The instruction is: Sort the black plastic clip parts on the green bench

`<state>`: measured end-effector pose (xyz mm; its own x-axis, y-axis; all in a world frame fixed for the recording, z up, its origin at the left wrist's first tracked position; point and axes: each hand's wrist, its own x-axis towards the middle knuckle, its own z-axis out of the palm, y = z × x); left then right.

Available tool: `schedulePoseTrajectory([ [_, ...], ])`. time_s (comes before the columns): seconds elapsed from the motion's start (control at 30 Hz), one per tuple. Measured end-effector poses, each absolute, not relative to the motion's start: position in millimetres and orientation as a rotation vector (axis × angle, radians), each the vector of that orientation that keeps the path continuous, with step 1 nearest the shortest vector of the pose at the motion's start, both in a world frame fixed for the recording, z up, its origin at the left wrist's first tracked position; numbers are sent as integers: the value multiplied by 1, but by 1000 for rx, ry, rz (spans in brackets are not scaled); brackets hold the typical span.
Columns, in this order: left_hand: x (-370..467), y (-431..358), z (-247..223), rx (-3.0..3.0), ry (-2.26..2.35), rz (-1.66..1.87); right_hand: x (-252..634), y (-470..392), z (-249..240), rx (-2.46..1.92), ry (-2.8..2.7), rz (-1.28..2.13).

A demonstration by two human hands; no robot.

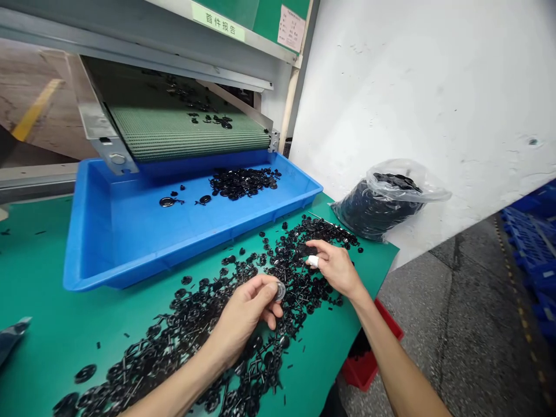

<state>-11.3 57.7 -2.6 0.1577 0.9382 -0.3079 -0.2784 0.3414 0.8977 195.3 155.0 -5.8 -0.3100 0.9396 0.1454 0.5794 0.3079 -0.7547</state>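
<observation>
My left hand (256, 301) pinches a small round plastic disc (280, 291) between thumb and forefinger; the disc looks shiny and greyish. Beyond it, my right hand (336, 266) is curled over the far part of the pile, with a white wrap (313, 262) on one finger. A black round plastic part (306, 250) shows at its fingertips, hard to tell from the dark pieces behind. Beneath both hands spreads a long pile of black plastic parts (174, 341), discs and thin sprue sticks mixed, on the green tabletop (47, 324).
A blue tray (143, 269) with more black parts stands under the end of a green conveyor belt (182, 136). At the far right corner leans a clear plastic bag (377, 211) full of black pieces. Below the table edge is a red bin (365, 368). A white wall (417, 87) rises behind.
</observation>
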Motion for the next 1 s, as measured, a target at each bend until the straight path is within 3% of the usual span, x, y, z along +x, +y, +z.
schedulePoseTrajectory([
  [0.23,-12,60,3,624,917,1023,182,123,0,-1261,-1898,937],
  [0.47,-5,51,-2,922,1079,893,151,76,6,-1128,-1942,1041],
  [0.7,-5,51,-9,1009,1193,893,154,89,1,-1122,-2083,1032],
  [0.87,-9,58,-11,844,1170,914,172,134,4,-1436,-2309,420],
  [1.0,-9,59,-11,783,1101,965,177,167,4,-1528,-2509,296],
])
